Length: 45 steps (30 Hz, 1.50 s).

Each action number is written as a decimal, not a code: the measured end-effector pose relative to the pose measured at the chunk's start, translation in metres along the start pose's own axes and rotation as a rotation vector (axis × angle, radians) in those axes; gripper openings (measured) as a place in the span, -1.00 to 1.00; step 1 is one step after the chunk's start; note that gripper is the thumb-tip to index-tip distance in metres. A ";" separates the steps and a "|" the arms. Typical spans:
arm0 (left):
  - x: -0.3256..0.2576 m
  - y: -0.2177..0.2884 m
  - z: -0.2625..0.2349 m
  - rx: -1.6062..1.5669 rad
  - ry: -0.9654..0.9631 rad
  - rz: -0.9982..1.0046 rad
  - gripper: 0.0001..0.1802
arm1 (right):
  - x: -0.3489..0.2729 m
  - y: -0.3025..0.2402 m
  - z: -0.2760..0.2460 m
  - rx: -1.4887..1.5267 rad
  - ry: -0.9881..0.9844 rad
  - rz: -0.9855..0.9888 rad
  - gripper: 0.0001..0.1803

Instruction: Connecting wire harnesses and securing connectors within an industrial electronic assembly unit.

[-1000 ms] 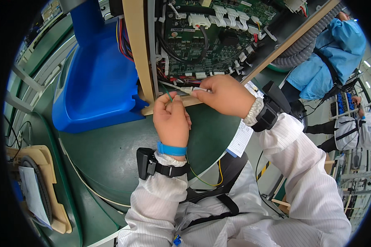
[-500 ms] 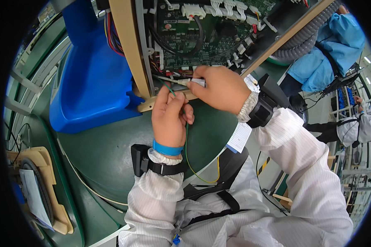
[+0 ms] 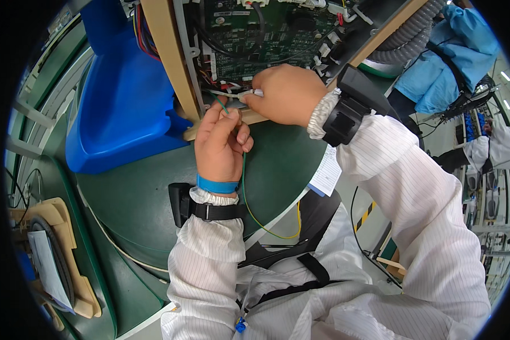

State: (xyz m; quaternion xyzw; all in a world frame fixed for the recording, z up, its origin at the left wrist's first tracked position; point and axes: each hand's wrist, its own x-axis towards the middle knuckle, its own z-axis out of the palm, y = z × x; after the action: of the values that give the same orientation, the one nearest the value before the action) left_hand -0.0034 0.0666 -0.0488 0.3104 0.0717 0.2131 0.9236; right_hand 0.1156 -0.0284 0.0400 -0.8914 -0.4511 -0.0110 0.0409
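My left hand (image 3: 218,144) is closed, with thumb and forefinger pinching a thin green wire (image 3: 245,195) at the lower edge of an open equipment housing. The wire hangs below the hand and curves right, looking yellower toward my lap. My right hand (image 3: 289,96) grips a pale cable with a whitish plug (image 3: 245,95) just inside the housing, its fingers hiding part of the plug. Behind both hands is a green circuit board (image 3: 292,67) with white connectors and a black cable. Where the cable and wire lead inside is hard to make out.
Wooden rails (image 3: 167,48) border the housing. A blue moulded plastic part (image 3: 116,113) stands at left on the green work surface (image 3: 136,198). A grey corrugated hose (image 3: 405,37) lies at upper right. Beyond it is a person in blue clothing (image 3: 456,56). A printed sheet (image 3: 324,173) hangs nearby.
The view has shifted, so the scene sits farther left and higher. My right hand has moved slightly deeper into the housing and covers more of the plug. My left hand keeps its pinch on the wire.
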 end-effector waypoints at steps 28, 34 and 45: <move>-0.003 -0.002 0.007 0.135 0.087 0.045 -0.58 | 0.007 -0.010 0.026 -0.287 0.302 -0.105 -0.63; -0.006 -0.006 0.014 0.223 0.058 0.079 -0.48 | 0.010 -0.003 0.023 -0.282 0.225 -0.083 -0.63; 0.001 -0.017 0.011 0.272 0.126 0.160 -0.47 | 0.003 0.003 0.023 -0.255 0.327 -0.093 -0.60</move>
State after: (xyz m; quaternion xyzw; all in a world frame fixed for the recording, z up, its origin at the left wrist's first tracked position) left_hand 0.0059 0.0488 -0.0498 0.4234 0.1328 0.2932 0.8468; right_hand 0.1193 -0.0254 0.0173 -0.8540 -0.4741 -0.2144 -0.0004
